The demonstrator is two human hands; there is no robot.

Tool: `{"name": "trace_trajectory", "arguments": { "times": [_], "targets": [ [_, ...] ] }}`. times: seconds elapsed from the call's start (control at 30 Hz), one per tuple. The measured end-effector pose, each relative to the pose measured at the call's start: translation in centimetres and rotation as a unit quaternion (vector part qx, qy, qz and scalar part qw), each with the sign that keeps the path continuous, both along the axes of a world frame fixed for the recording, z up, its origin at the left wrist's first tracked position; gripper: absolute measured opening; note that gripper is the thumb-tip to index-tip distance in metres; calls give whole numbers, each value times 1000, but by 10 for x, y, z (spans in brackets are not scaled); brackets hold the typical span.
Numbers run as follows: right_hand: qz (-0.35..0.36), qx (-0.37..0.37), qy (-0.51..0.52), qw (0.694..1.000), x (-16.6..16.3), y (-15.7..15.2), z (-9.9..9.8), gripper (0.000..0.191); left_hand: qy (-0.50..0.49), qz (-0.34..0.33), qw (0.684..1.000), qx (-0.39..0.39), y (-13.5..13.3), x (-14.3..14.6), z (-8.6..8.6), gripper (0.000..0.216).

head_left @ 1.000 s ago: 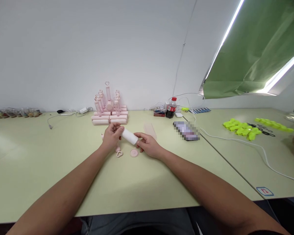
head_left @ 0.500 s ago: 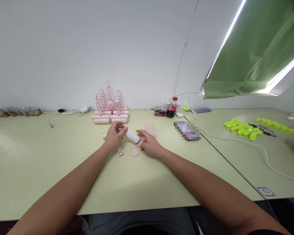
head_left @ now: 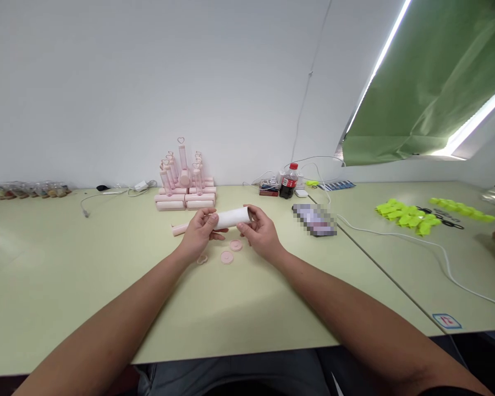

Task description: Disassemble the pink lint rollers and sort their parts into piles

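A white hollow paper roll (head_left: 232,218) is held nearly level above the table, its open end facing right. My left hand (head_left: 201,228) is closed around its left end. My right hand (head_left: 260,231) grips the right end, thumb in front and fingers behind. Below the roll, two round pink discs lie flat: a farther disc (head_left: 236,245) and a nearer disc (head_left: 226,257). A pale pink heart-shaped loop (head_left: 202,259) lies beside my left wrist, partly covered. A pink tube-shaped piece (head_left: 180,229) sticks out behind my left hand.
Pink rollers (head_left: 185,198) are stacked by the wall, with clear heart-topped tubes (head_left: 182,157) standing on them. To the right are a cola bottle (head_left: 289,181), a phone (head_left: 314,220), a white cable (head_left: 396,236) and yellow-green pieces (head_left: 408,214). Small wrapped items (head_left: 28,190) line the far left.
The roll has been raised and turned from slanting down to nearly level. My right hand has left the pink disc, now lying on the table, and grips the roll's right end.
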State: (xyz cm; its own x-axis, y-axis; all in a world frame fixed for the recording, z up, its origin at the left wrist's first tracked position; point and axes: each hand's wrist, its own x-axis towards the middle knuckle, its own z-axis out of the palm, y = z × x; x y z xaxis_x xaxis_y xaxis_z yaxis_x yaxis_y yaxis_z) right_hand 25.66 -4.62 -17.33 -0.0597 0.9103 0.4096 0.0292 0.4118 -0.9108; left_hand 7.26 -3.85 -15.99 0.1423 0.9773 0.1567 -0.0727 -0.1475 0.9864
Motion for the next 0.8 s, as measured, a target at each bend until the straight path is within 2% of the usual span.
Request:
{"name": "trace_trajectory", "arguments": {
  "times": [0.1, 0.2, 0.27, 0.33, 0.43, 0.5, 0.67, 0.8],
  "targets": [
    [-38, 26, 37, 998, 6, 2, 12, 56, 175, 5, 982, 72, -8, 2, -1, 50],
    [-112, 51, 38, 992, 20, 9, 24, 55, 369, -48, 908, 193, -16, 2, 0, 40],
    [-162, 80, 24, 983, 33, 17, 30, 56, 434, -111, 861, 240, -22, 3, 0, 33],
    [-214, 112, -9, 970, 50, 29, 33, 60, 466, -146, 835, 253, -26, 3, -1, 29],
    [-306, 105, -108, 940, 74, 46, 28, 67, 493, -148, 818, 255, -26, 3, -3, 25],
    [-327, 70, -158, 929, 84, 56, 19, 66, 502, -147, 812, 258, -23, 2, -5, 21],
    [-263, -23, -223, 938, 88, 72, -8, 59, 524, -147, 798, 258, -17, 0, -4, 23],
    [-249, -34, -223, 942, 86, 76, -17, 52, 491, -144, 816, 270, -13, -2, -5, 18]
  ]
}}
